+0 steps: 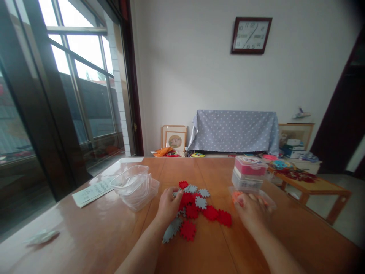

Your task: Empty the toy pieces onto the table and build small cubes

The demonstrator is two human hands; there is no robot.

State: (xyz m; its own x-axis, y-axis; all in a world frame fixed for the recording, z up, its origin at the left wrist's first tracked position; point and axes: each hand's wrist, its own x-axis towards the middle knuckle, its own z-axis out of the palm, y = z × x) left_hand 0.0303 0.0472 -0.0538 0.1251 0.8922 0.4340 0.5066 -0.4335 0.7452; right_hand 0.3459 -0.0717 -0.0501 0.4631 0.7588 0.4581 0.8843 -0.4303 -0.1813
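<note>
My left hand [169, 203] is at the left edge of a loose group of toothed pieces, its thumb and fingers closed on a grey piece [175, 194]. Red pieces [188, 230] and more grey pieces [201, 202] lie on the wooden table around it, some overlapping. My right hand [252, 211] reaches into a clear plastic box [270, 201] with orange pieces [236, 196] inside. Its fingers are bent down among them, and whether they hold one is hidden.
Nested clear containers [135, 190] stand at the left beside a paper with writing [92, 191]. Behind the right box are stacked boxes [249, 171], the upper with pink contents. A small packet [42, 236] lies at the far left of the table [114, 228].
</note>
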